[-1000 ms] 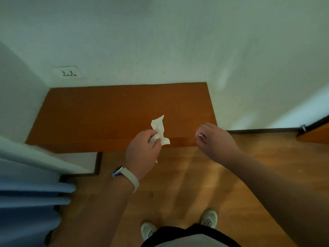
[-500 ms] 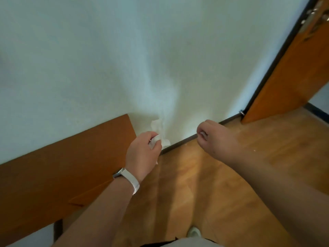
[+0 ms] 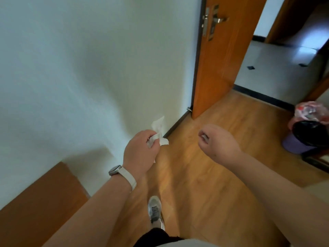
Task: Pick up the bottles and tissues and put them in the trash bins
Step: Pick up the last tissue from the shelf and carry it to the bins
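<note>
My left hand (image 3: pixel 140 152), with a white watch band on its wrist, is shut on a crumpled white tissue (image 3: pixel 158 129) that sticks up above the fingers. My right hand (image 3: pixel 218 142) hangs beside it at the same height, fingers curled in a loose fist with nothing visible in it. At the right edge stand two bins: a purple trash bin (image 3: pixel 293 144) with a black liner, and behind it a bin lined with a pink bag (image 3: pixel 310 112). Both bins are well to the right of my hands. No bottle is in view.
A white wall (image 3: pixel 80 77) fills the left. An orange wooden door (image 3: pixel 222 56) stands open ahead, with a tiled hallway (image 3: pixel 277 68) beyond. A brown wooden table corner (image 3: pixel 41 202) is at lower left. Wooden floor (image 3: pixel 195 175) stretches ahead; my shoe (image 3: pixel 155 211) is below.
The view has swung right, away from the wooden table toward the door and the bins. My left hand still holds the tissue; both hands keep the same pose.
</note>
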Tool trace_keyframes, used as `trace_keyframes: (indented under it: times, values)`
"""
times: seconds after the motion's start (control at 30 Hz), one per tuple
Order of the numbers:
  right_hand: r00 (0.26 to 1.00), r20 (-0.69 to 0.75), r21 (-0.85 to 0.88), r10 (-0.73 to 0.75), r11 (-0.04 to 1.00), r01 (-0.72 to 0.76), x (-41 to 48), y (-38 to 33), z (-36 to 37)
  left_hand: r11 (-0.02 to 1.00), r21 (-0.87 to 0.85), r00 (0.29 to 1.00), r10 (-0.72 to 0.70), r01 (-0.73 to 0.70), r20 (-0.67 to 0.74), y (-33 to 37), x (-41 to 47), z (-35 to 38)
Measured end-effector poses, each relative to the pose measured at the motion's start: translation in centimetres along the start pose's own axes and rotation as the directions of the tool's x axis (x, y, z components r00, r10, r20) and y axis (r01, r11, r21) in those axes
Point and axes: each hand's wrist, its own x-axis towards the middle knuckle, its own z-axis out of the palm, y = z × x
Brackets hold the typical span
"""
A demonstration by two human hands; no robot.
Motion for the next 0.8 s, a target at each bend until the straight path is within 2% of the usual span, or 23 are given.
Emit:
trace_keyframes:
  times: [0.23, 0.33, 0.43, 0.6, 0.8]
  values:
    - [0.978, -0.07, -0.061, 0.197, 0.978, -0.202, 3.7, 4.5, -1.0, 0.983, -0.075, 0.976, 0.178, -0.169, 0.128, 1.1, 9.9, 4.0]
    - [0.953, -0.052, -0.077, 0.298, 0.95, -0.301, 7.1, 5.1, -1.5, 0.969, -0.117, 0.958, 0.234, -0.217, 0.165, 1.0, 14.9, 5.2]
    - [0.935, -0.072, -0.104, 0.348, 0.929, -0.354, 10.7, 4.9, -2.2, 0.956, -0.148, 0.938, 0.281, -0.255, 0.2, 0.7, 19.6, 5.8]
    - [0.9, -0.225, -0.1, 0.374, 0.91, -0.403, 14.4, 5.2, -2.7, 0.921, -0.188, 0.89, 0.38, -0.34, 0.252, 0.8, 27.0, 7.3]
    - [0.834, -0.238, -0.111, 0.498, 0.839, -0.533, 15.3, 7.0, -3.1, 0.875, -0.262, 0.826, 0.475, -0.406, 0.304, 2.5, 31.3, 10.2]
